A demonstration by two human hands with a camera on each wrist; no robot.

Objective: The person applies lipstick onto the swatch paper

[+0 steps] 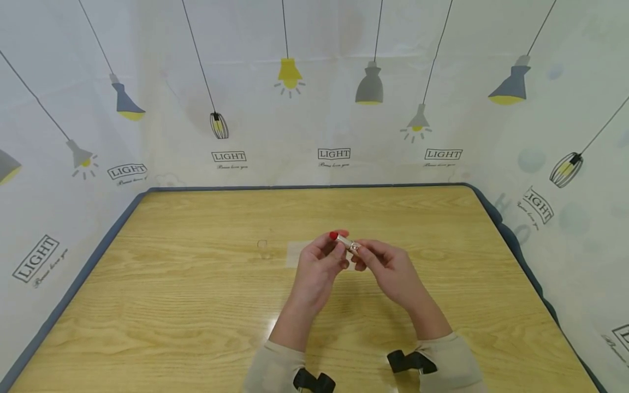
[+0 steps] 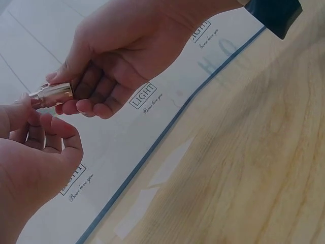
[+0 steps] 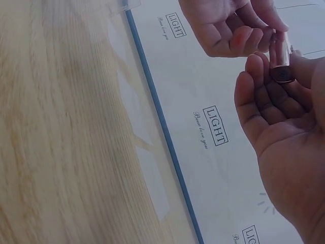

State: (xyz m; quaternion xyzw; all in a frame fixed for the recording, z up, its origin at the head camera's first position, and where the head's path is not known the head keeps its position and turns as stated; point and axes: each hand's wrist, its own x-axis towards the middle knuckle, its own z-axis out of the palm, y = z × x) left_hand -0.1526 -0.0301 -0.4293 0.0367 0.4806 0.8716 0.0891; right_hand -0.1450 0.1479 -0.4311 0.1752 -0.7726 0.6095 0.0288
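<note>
A lipstick [image 1: 348, 242] with a red tip and a shiny gold case is held above the table between both hands. Its red end points up and to the left in the head view. The left hand [image 1: 315, 268] pinches the upper part, near the red tip, between thumb and fingers. Lower down, the right hand [image 1: 394, 273] grips the case by its base. The dark round bottom of the lipstick [image 3: 281, 73] shows in the right wrist view, with the right thumb against its side. A reddish smear marks a finger of the left hand [image 3: 218, 30].
A small clear object [image 1: 263, 249] lies on the wooden table [image 1: 172, 295], left of the hands. Pale, flat strips [image 1: 297, 255] lie on the tabletop behind the hands. A white curtain [image 1: 314, 120] printed with lamps surrounds the table's back and sides.
</note>
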